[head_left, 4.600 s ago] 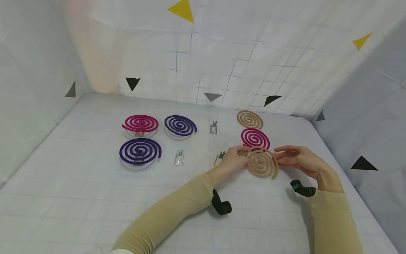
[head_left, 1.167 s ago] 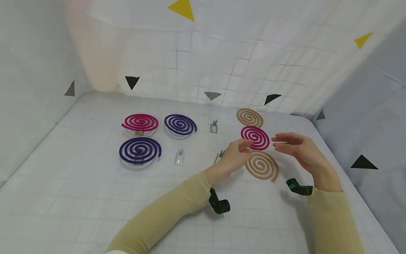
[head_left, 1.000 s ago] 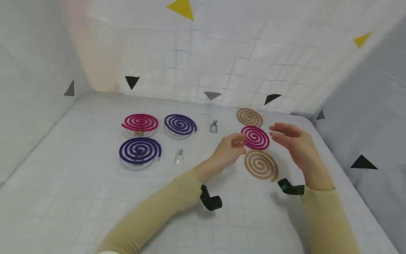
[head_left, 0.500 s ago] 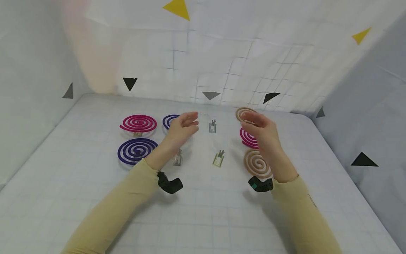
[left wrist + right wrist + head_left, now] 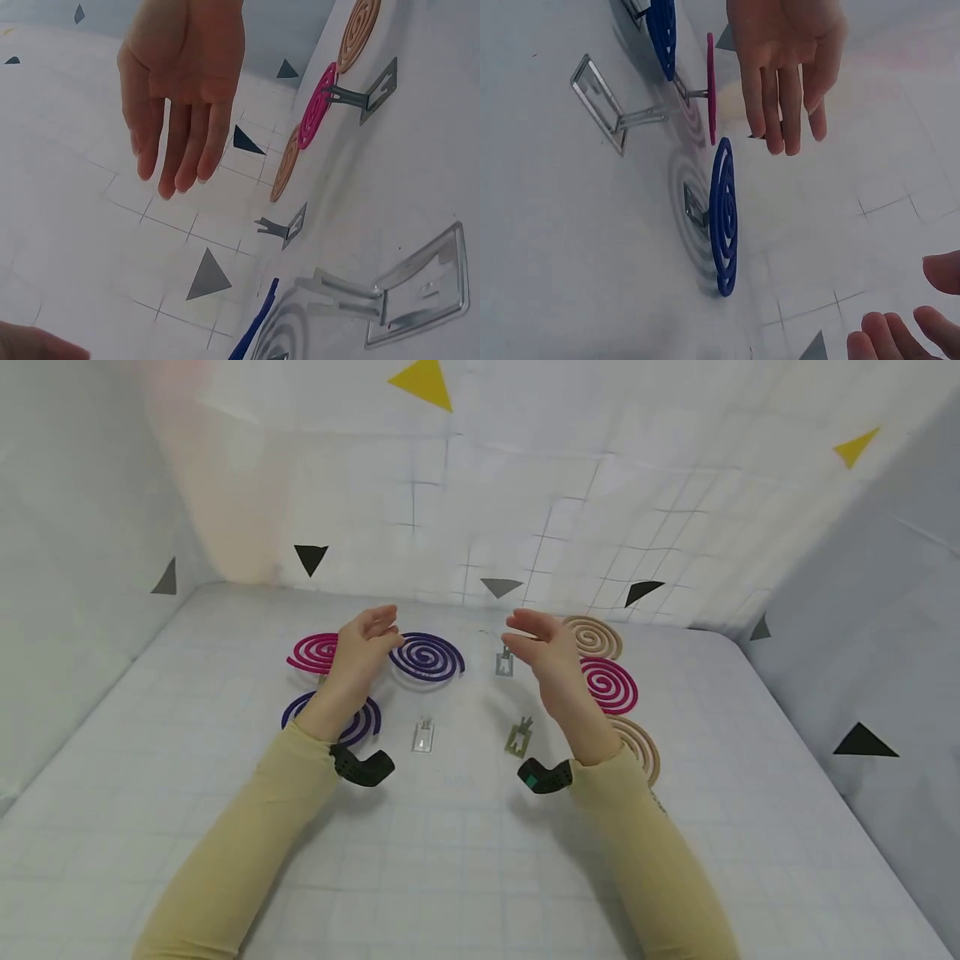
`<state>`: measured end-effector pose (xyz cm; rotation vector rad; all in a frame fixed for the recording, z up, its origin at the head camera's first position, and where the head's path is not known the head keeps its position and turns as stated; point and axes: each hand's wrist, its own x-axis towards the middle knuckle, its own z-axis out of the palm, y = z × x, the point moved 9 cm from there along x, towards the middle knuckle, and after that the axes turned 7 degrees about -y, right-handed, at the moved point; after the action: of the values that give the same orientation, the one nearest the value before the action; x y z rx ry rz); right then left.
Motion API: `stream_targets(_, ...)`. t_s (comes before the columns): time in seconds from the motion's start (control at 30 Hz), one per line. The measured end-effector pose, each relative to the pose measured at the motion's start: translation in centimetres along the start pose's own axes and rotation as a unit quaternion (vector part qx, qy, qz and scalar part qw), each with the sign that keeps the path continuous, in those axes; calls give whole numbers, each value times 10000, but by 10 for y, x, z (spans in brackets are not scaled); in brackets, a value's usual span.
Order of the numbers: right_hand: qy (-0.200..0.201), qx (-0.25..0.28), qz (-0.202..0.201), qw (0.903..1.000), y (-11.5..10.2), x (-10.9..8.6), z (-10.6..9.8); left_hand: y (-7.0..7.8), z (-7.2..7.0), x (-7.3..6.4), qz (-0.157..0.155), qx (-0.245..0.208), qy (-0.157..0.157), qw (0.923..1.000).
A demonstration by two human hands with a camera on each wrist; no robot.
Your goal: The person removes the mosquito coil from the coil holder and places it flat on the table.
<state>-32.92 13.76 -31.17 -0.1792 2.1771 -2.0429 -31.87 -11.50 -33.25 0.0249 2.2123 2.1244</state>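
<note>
My left hand [image 5: 352, 664] hovers over the left group of mosquito coils, fingers loosely bent, holding nothing. It partly covers a magenta coil [image 5: 309, 653] and a dark blue coil [image 5: 367, 720]. Just right of it, another dark blue coil [image 5: 426, 657] sits raised on a small metal stand [image 5: 695, 206]. My right hand [image 5: 562, 681] is in the air, relaxed and holding nothing, beside a bare metal coil stand [image 5: 505, 663]. Behind its wrist lie a tan coil [image 5: 641, 752], a magenta coil [image 5: 611, 685] and a tan coil [image 5: 594, 637].
Two more bare coil stands stand in the middle, a silver stand [image 5: 423, 737] and a brass-coloured stand [image 5: 518, 739]. White sheeting with coloured triangles rises at the back and sides of the white table [image 5: 450, 877]. A dark camera [image 5: 363, 767] is worn at each wrist.
The near tan coil, earlier held between both hands, now lies on the table at the right. Both hands have let go of it and moved left, the left one over the left coils.
</note>
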Motion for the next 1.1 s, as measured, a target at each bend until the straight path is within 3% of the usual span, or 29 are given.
stream_targets(0.3,220,532,134,9982,8,21,29,-12,-11,4,-182,85,120,9997)
stream_targets(0.53,275,1114,325,9929,31,26,44,-17,-12,8,-161,64,-8,9998)
stream_targets(1.1,318,639,856,9938,63,31,54,-20,-10,7,-291,151,-58,9994)
